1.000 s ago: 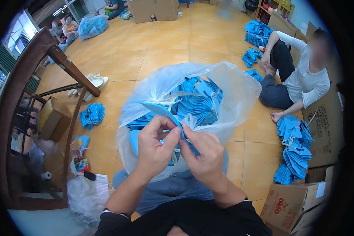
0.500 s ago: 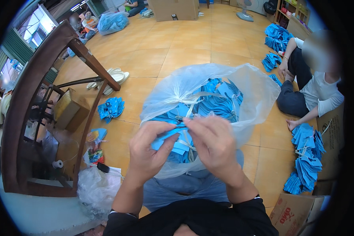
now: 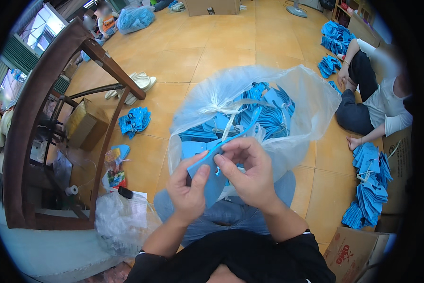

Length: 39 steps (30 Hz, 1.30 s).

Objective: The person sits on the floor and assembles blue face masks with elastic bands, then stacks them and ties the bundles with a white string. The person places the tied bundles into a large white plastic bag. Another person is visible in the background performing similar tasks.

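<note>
Between both hands I hold a flat blue piece point(image 3: 197, 164) with a long narrow edge or strip rising toward the upper right; its exact kind is unclear. My left hand point(image 3: 186, 192) pinches its left end between thumb and fingers. Closed on its middle is my right hand point(image 3: 250, 172), the thumb near a small hole or tie. Below and beyond them, a clear plastic bag point(image 3: 315, 89) lies open over my lap and the floor. Bundles of similar blue pieces point(image 3: 273, 115), bound with pale ties, fill it; some are hidden by my hands.
A brown wooden frame point(image 3: 21, 141) with a cardboard box point(image 3: 86, 123) stands at left. Nearby lie a blue bundle point(image 3: 134, 121) and crumpled clear plastic point(image 3: 117, 221). At right, a person point(image 3: 363, 94) sits beside blue bundles point(image 3: 370, 188); a carton point(image 3: 351, 254) stands nearer.
Both hands have drawn back toward me from the bag's bundles. The blue piece is now lifted and tilted between them, showing more of its face and long edge.
</note>
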Available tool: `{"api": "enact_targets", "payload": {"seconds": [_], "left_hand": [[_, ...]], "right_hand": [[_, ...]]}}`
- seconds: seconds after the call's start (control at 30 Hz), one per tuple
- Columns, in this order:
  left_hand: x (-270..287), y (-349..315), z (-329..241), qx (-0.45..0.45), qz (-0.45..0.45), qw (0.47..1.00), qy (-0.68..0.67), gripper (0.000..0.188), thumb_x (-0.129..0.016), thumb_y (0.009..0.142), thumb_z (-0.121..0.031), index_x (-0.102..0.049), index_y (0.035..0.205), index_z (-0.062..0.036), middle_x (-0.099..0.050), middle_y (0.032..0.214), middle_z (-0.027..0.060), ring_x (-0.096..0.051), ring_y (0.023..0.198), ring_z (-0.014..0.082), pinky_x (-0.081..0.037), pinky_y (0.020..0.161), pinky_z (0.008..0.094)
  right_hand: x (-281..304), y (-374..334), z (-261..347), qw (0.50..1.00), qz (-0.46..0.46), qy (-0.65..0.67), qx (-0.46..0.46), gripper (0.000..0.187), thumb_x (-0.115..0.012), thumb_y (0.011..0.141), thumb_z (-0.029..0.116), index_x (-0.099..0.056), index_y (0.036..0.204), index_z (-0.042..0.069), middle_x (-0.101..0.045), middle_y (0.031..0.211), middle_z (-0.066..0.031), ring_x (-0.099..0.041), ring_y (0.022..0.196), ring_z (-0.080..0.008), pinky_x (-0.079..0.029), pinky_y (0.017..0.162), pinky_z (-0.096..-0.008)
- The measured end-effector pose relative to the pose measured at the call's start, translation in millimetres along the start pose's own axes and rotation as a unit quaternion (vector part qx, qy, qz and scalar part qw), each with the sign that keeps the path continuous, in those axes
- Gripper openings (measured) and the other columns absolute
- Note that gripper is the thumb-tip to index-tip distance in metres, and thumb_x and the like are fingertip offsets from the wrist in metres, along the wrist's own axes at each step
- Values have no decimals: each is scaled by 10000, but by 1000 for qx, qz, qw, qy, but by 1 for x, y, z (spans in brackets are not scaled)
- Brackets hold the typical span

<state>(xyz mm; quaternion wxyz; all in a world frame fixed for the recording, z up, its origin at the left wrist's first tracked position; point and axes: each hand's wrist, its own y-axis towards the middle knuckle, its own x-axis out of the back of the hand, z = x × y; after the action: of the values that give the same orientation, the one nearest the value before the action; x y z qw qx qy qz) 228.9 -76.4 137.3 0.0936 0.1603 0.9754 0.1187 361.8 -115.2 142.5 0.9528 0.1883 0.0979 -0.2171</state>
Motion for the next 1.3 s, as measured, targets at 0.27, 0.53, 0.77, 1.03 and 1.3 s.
{"api": "enact_targets", "payload": {"seconds": [0.27,0.53,0.77,1.03,1.3], "left_hand": [[4,9,0,-104,81,987,96,206,-608,913,-50,-647,1103,18,-678,1003,125,-634,890,181,-479,800,277],[4,7,1,-213,125,949,196,215,-632,849,41,-662,1061,19,-690,1021,162,-672,894,228,-516,790,304],[1,11,15,-191,27,964,185,267,-639,820,53,-637,1086,31,-686,1027,170,-673,906,252,-520,806,318],[-3,6,8,-231,64,942,233,324,-645,800,65,-646,1122,24,-662,1060,170,-655,936,259,-523,808,323],[-5,-2,12,-248,108,939,211,357,-666,780,71,-656,1131,10,-657,1078,162,-653,937,253,-526,802,323]], "right_hand": [[22,12,10,988,123,-89,-16,259,-715,852,135,-652,1071,11,-646,708,-46,-600,597,-71,-479,548,-229],[22,4,6,992,90,3,-92,200,-565,967,161,-591,1071,-8,-646,753,-57,-637,697,-98,-506,611,-237],[2,-8,-7,993,18,110,26,337,-626,907,36,-440,1188,14,-586,1065,-98,-608,954,-134,-514,863,-297],[9,-13,-12,976,42,188,-103,224,-674,895,77,-526,1059,42,-570,995,-29,-562,929,-85,-476,831,-250],[10,-21,-5,975,0,183,-126,187,-669,913,122,-496,957,67,-529,863,20,-499,777,-36,-422,690,-202]]}}
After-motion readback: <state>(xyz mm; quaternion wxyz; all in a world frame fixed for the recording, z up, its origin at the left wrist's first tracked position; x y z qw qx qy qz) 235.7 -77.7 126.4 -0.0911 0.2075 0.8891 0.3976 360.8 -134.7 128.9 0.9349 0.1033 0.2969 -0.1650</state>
